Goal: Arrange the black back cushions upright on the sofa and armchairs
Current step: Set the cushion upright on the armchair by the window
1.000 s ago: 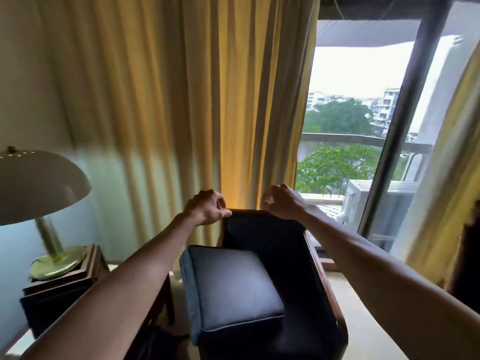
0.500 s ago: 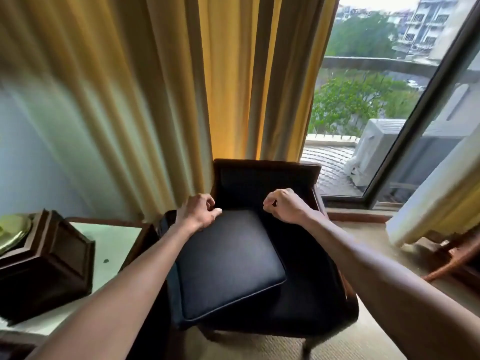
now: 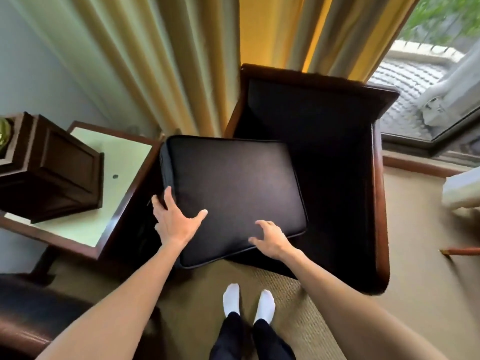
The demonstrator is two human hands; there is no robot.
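A black back cushion (image 3: 233, 188) lies flat and skewed on the dark wooden armchair (image 3: 376, 203), its left side hanging over the chair's left arm. My left hand (image 3: 176, 222) holds the cushion's near left corner, fingers down the side edge and thumb spread on top. My right hand (image 3: 270, 240) is at the cushion's near edge with its fingers spread and bent, gripping nothing. The chair's black seat and backrest to the right of the cushion are bare.
A glass-topped side table (image 3: 85, 229) with a dark wooden lamp base (image 3: 52, 167) stands left of the chair. Yellow curtains (image 3: 181, 61) hang behind, a window (image 3: 428, 74) at right. Another dark seat (image 3: 31, 307) is at lower left. My socked feet (image 3: 249, 302) stand on the carpet.
My view has tipped down onto the chair. Both hands came back from the chair's backrest to the cushion's near edge and opened out of fists; the left has taken the corner.
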